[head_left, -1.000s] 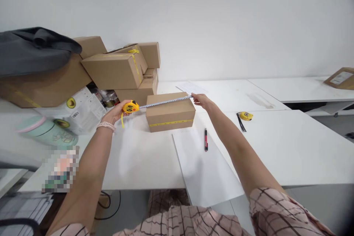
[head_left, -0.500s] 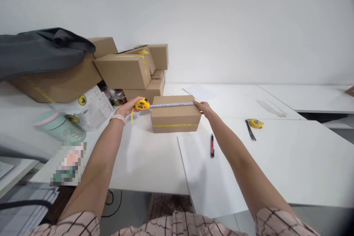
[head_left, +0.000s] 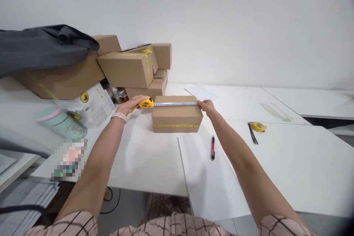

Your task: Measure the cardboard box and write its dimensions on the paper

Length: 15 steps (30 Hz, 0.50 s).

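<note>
A brown cardboard box [head_left: 177, 118] with a yellow strip along its front stands on the white table. My left hand [head_left: 132, 104] is closed round a yellow tape measure [head_left: 146, 102] just off the box's left edge. From its case the marked blade [head_left: 175, 104] runs across the top of the box. At the right edge, the blade's end sits in the pinched fingers of my right hand [head_left: 206, 106]; the very tip is hidden by them.
White paper [head_left: 204, 180] and a red-black pen [head_left: 212, 148] lie in front. A second tape measure [head_left: 259, 127] is at right. Stacked cartons [head_left: 125, 70], a dark bag [head_left: 49, 48] and a mint tumbler [head_left: 61, 122] stand at left.
The left hand has brought the tape case slightly right, closer to the box's edge. The right hand still pinches the blade's end. The whole view has shifted a little.
</note>
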{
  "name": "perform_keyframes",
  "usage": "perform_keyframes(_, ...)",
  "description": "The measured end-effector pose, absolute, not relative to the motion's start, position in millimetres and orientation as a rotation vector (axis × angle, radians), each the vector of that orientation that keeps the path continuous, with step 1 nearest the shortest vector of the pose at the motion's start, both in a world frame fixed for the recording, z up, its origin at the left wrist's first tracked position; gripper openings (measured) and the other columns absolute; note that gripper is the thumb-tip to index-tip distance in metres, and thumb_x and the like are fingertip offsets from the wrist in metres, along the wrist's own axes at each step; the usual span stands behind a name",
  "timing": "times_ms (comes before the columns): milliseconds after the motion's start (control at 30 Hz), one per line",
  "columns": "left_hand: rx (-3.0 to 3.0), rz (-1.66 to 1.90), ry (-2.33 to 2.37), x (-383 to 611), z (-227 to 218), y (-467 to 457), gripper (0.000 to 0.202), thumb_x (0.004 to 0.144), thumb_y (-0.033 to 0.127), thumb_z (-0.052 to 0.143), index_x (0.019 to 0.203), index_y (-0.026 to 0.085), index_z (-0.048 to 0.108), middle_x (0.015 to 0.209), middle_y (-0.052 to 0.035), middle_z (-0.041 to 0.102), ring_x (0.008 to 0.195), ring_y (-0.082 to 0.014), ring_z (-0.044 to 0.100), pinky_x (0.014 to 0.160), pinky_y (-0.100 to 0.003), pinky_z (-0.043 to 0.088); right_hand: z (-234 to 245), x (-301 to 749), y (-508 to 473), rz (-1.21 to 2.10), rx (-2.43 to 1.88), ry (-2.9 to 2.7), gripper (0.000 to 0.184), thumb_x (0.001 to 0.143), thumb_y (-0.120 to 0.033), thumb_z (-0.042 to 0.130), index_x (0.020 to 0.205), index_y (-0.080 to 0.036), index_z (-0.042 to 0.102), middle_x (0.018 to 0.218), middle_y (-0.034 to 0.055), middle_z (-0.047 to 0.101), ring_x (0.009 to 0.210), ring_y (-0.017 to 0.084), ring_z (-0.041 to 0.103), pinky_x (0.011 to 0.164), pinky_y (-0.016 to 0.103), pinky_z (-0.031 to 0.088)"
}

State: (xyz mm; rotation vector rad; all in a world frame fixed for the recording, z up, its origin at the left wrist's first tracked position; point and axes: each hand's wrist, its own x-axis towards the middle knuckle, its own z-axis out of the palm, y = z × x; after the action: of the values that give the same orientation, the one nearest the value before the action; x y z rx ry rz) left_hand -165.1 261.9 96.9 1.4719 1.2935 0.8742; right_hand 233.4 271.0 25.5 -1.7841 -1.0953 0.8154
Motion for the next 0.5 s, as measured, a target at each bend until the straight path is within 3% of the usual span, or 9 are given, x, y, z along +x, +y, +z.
perform_keyframes(133,1.414,0.680,1.047,-137.7,99.7,185.4,0.046,0.069,0.039,0.082,0.109,0.017,0.073,0.100,-0.0097,0.073,0.076,-0.0217,0.069,0.050,-0.024,0.048,54.4,233.8,282.4,0.715,-1.583,-1.156,0.030,0.092,-0.042,0.061,0.074,-0.019,0.055,0.072,0.0022,0.061,0.069,0.013,0.051,0.066,0.025,0.042)
perform_keyframes(200,1.318,0.518,0.878,-105.9,84.3,135.3,0.046,0.072,0.042,0.080,0.109,0.017,0.071,0.098,-0.0112,0.073,0.068,-0.0218,0.069,0.049,-0.028,0.053,66.3,222.3,289.6,0.687,-1.498,-1.302,0.029,0.093,-0.042,0.059,0.077,-0.019,0.057,0.074,0.0014,0.061,0.071,0.013,0.051,0.068,0.025,0.042)
perform_keyframes(333,1.044,0.735,0.704,-37.6,45.7,69.5,0.048,0.075,0.052,0.077,0.108,0.019,0.064,0.106,-0.0106,0.069,0.068,-0.0188,0.069,0.056,-0.031,0.058,75.8,184.7,302.0,0.761,-1.488,-1.602,0.030,0.092,-0.045,0.061,0.075,-0.020,0.057,0.076,0.0015,0.062,0.077,0.016,0.053,0.075,0.027,0.043)
perform_keyframes(500,0.929,0.908,0.731,-6.7,39.6,77.6,0.052,0.078,0.063,0.069,0.102,0.017,0.067,0.108,-0.0126,0.066,0.068,-0.0197,0.069,0.057,-0.033,0.060,75.9,154.0,314.4,0.741,-1.702,-1.688,0.035,0.090,-0.053,0.062,0.074,-0.021,0.057,0.089,0.0071,0.066,0.100,0.025,0.056,0.094,0.038,0.044)
